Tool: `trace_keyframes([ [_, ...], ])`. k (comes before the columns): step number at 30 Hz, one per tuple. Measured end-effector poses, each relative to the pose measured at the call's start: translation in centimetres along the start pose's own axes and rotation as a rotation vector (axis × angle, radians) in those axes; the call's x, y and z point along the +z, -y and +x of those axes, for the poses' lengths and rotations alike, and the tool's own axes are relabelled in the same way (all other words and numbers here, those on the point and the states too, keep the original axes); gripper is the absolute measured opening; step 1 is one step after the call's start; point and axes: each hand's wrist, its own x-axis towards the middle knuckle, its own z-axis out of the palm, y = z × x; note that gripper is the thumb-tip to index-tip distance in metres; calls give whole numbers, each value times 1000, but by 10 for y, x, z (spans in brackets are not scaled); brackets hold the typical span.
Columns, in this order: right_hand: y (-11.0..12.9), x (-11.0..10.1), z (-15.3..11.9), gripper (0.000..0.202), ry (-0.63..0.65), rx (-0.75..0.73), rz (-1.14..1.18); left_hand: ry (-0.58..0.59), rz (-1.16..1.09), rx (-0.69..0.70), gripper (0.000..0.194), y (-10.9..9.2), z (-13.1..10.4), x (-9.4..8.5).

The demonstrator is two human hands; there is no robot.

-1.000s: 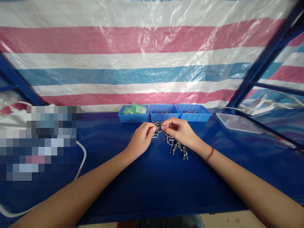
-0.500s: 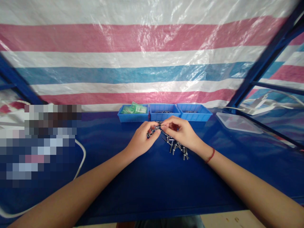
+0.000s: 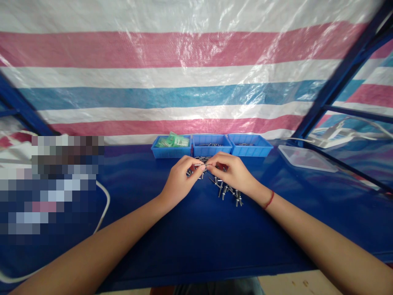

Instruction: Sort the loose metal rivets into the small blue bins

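Observation:
Above a loose pile of silvery blind rivets (image 3: 225, 191), my two hands meet fingertip to fingertip. My left hand (image 3: 181, 176) pinches a rivet (image 3: 198, 164) between thumb and forefinger, its thicker end toward the left. Thumb and forefinger of my right hand (image 3: 231, 169), which has a red string at the wrist, close on the thin pin at the rivet's other end. More rivets lie behind and beneath the fingers, partly hidden by them.
Behind the pile stand three blue bins: the left bin (image 3: 156, 152) holds green packets (image 3: 175, 140), while the middle bin (image 3: 211, 151) and right bin (image 3: 260, 150) hold small metal pieces. A translucent lid (image 3: 307, 158) lies right. A white cable (image 3: 106, 205) curves at left, beside a pixelated area.
My hands have shifted slightly, and the pinched rivet now shows more clearly between the fingertips. The bins and the pile look unchanged.

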Motion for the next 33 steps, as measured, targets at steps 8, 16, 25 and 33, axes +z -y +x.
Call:
trace_keyframes([
  [8, -9, 8, 0, 22, 51, 122, 185, 11, -5, -35, 12, 0, 0, 2],
  [16, -44, -31, 8, 23, -574, 710, 515, 88, -53, 12, 19, -1, -3, 2],
  [25, -71, -60, 2, 18, -661, 892, 531, 102, 6, 46, 19, 1, -1, 0],
  [33, -47, -44, 7, 18, -558, 826, 546, 274, 306, 101, 16, 14, 14, -28],
])
